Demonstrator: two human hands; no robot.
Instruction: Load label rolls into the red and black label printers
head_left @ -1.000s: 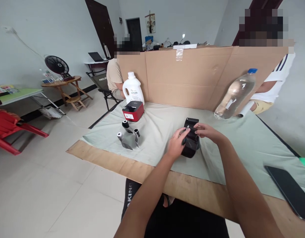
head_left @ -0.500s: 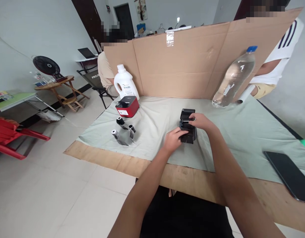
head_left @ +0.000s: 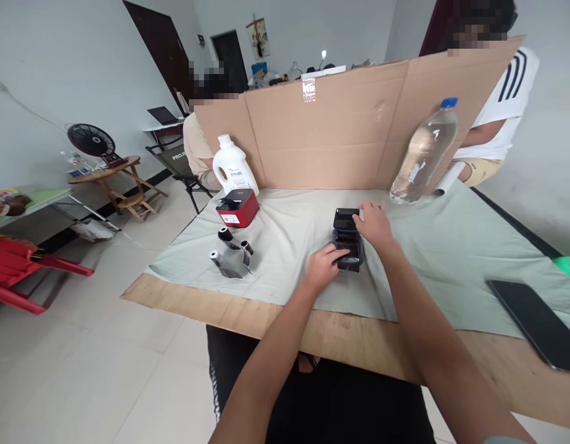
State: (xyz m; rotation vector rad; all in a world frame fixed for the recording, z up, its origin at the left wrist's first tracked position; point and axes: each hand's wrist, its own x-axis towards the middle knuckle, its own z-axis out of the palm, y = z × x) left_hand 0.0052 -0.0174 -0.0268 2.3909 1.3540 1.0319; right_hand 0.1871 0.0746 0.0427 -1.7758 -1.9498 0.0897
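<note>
A small black box-shaped device (head_left: 352, 262) with its lid (head_left: 346, 218) raised stands on the cloth in front of me. My left hand (head_left: 322, 267) holds it at the near left side, one finger lying across its open compartment. At the lid's right edge is my right hand (head_left: 375, 224), fingers apart and slightly blurred, the thumb side touching or almost touching the lid. I see nothing held in it. To the left, a dark film (head_left: 232, 266) stands on the cloth, joined to a few small rolls with black and white ends.
A red and black box (head_left: 239, 208) and a white jug (head_left: 234, 166) stand back left. A clear bottle (head_left: 421, 154) leans against the cardboard screen (head_left: 322, 135). A phone (head_left: 537, 324) lies at the right edge. Two people sit behind the screen.
My right hand has left the shiny roll inside the device and moved up beside the raised lid. My left hand stays on the device. The camera has shifted slightly.
</note>
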